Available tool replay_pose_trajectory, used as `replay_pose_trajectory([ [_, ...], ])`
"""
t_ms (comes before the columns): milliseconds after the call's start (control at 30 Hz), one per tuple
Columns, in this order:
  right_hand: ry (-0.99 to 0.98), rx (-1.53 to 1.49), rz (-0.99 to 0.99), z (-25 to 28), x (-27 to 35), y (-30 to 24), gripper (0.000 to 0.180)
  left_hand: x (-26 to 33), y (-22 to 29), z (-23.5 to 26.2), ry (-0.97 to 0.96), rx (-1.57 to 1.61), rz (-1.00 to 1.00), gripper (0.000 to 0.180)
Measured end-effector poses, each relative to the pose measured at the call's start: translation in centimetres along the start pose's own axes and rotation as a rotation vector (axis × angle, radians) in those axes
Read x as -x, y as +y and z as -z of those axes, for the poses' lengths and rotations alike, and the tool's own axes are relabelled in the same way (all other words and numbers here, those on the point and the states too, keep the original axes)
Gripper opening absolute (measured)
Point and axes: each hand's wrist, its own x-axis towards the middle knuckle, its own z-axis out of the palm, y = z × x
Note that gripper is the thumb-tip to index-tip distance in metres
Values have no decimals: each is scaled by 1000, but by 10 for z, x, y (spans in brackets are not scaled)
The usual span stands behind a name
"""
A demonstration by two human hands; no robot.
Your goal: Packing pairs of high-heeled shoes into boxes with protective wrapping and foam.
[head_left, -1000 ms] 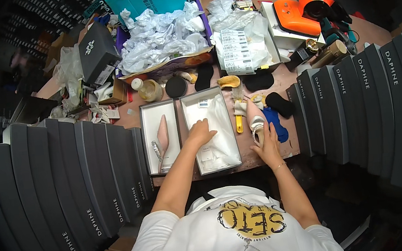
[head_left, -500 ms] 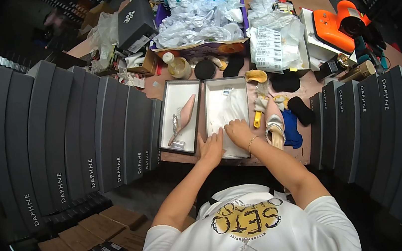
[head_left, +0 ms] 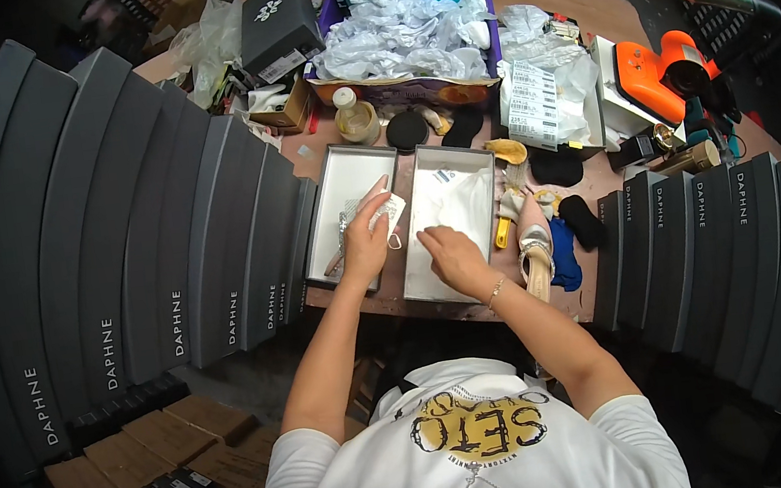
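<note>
My left hand [head_left: 367,247] is closed over the left shoebox tray [head_left: 318,212], with a small white tag-like piece [head_left: 394,208] at its fingers. Under that hand a pink pointed shoe [head_left: 335,262] with a sparkling strap lies in the tray, largely covered. Whether my fingers also touch the shoe is hidden. My right hand [head_left: 458,257] hovers over the neighbouring shoebox tray [head_left: 427,288], its fingers apart and slightly bent, holding nothing visible. White tissue paper [head_left: 465,201] lines that tray. Another pink shoe [head_left: 535,244] rests on the table to the right.
Dark shoeboxes stand stacked at left [head_left: 136,236] and right [head_left: 718,252]. Behind the trays are a glue jar [head_left: 356,123], black round pads [head_left: 407,131] and a carton of crumpled paper [head_left: 404,33]. A yellow-handled brush [head_left: 503,231] and blue cloth [head_left: 566,257] lie beside the loose shoe.
My left hand has left the tissue-lined tray and moved left over the shoe, now with the white piece at its fingers. My right hand has lifted off the tissue paper.
</note>
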Motion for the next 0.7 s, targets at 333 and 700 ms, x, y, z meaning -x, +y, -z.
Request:
replay_pose_trajectory([
  [333,211,-338,-404,7,7,28,14,-22,22,40,34,-838,-126,54],
  [700,-138,-20,-216,66,54,-69,20,5,20,-19,196,877,259,24],
])
